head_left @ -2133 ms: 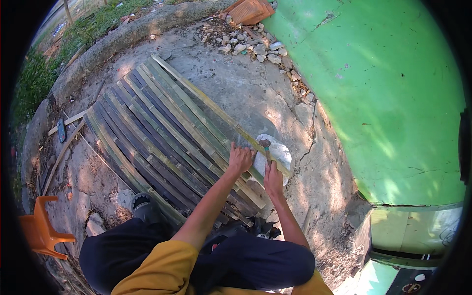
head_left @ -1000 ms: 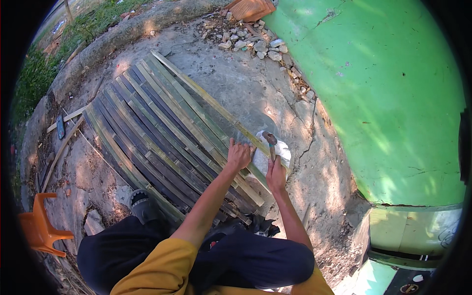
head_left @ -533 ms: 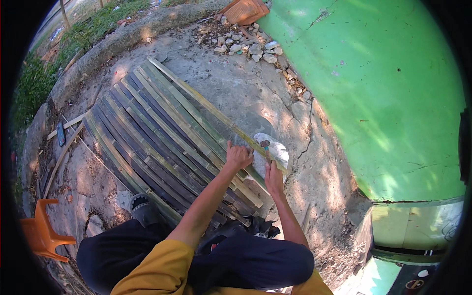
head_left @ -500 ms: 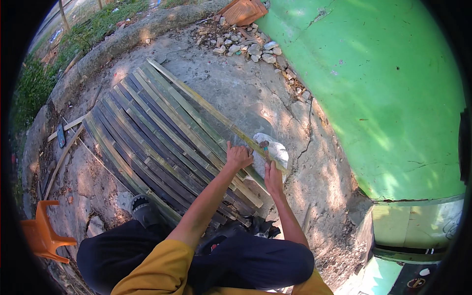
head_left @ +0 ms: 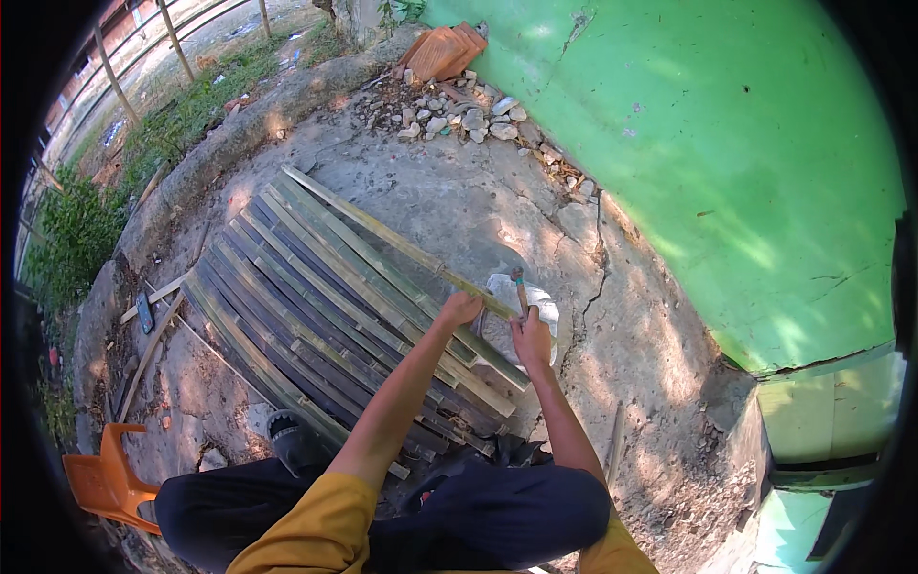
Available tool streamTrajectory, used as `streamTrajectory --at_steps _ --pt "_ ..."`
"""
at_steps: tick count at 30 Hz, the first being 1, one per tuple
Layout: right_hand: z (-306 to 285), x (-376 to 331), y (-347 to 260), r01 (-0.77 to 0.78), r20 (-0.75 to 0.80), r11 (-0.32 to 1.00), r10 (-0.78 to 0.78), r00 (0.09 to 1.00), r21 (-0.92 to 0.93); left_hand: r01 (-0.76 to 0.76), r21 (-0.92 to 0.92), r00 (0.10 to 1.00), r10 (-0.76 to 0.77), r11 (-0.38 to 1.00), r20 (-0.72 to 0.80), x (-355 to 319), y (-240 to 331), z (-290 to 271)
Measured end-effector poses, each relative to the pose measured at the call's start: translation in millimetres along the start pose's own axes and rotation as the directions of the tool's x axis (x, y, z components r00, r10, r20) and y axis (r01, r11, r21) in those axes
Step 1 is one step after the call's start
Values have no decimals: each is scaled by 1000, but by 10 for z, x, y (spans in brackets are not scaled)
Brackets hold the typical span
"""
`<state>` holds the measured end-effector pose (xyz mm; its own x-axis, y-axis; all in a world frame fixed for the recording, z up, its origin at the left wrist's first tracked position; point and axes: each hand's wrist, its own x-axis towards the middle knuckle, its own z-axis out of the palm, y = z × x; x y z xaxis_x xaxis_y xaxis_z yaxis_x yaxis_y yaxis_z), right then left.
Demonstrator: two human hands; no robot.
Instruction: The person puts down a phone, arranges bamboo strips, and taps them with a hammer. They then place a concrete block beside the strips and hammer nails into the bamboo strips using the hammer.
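My left hand (head_left: pixel 463 308) is closed around the near part of a long split bamboo slat (head_left: pixel 392 237), whose far end lies at the far edge of a row of slats. In my closed right hand (head_left: pixel 532 340) is the handle of a hammer (head_left: pixel 519 284), its small head upright beside the slat's near end. Below the hammer sits a pale white lump (head_left: pixel 542 304), partly covered by my right hand; I cannot tell if it is a stone or a bag. To the left, several greenish and dark bamboo slats (head_left: pixel 316 320) lie side by side like a panel.
A green wall (head_left: pixel 727 172) rises on the right. Rubble (head_left: pixel 445 120) and orange tiles (head_left: pixel 448 53) lie at the far side. An orange plastic chair (head_left: pixel 113 478) stands at the lower left, and a phone-like dark object (head_left: pixel 144 314) rests near loose sticks. The concrete ground (head_left: pixel 440 182) is cracked.
The view has tilted toward the far side. My left hand's fingers have closed more around the slat. The hammer stands more upright and clear of the slat in my right hand.
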<state>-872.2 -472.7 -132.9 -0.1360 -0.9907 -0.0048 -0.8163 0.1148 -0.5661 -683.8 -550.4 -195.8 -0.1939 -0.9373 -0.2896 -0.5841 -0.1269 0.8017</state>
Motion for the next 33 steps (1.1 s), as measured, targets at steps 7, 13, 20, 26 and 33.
streamTrajectory --at_steps 7,13,20,26,33 --pt "13 41 2 -132 56 984 139 989 -117 173 72 977 -162 982 -136 -151 31 183" --pt "-80 83 2 -118 32 991 121 992 -61 113 -49 978 -119 992 -172 -178 74 184" --pt "-24 111 21 -152 49 977 161 986 -151 138 -13 988 -138 990 -69 -83 16 146" --pt "37 114 -27 -69 71 991 77 994 -118 46 79 998 -43 996 -39 -8 -185 35" --pt "-8 106 144 -99 73 982 112 991 -159 -135 244 989 117 960 86 -271 -24 64"
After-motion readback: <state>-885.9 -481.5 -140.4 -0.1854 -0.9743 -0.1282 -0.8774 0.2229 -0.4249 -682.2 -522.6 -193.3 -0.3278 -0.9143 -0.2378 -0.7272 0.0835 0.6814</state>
